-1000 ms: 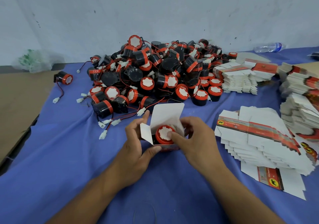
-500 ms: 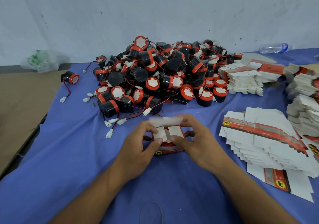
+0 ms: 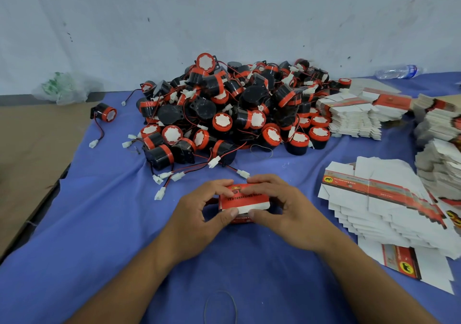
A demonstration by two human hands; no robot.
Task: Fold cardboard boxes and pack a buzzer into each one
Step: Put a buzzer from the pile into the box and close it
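- The left hand (image 3: 199, 213) and right hand (image 3: 284, 208) meet around one small red-and-white box (image 3: 245, 196), which sits low over the blue-covered table (image 3: 99, 223).
- Both sets of fingers are curled round it. The left fingers (image 3: 219, 183) and right fingers (image 3: 262, 178) hook over the far edge, and the two thumbs press the near edge, almost tip to tip.
- The box lies right between the fingers with its long axis running from hand to hand. Neither hand is nearer.
- A white strip shows along the near edge by the thumbs. To me it looks like the lid flap not quite tucked home, so the closing seems nearly finished. No buzzer is visible inside the box.
- The pile of buzzers (image 3: 224, 114) lies straight beyond the fingers, its loose wires and white plugs trailing almost to the fingertips.
- The flat box blanks (image 3: 374, 198) fan out to the right of the right fingers, so I'd guess that hand is better placed to take the next one.
- One lone buzzer (image 3: 106, 112) sits well off, beyond and to the left of the left fingers.
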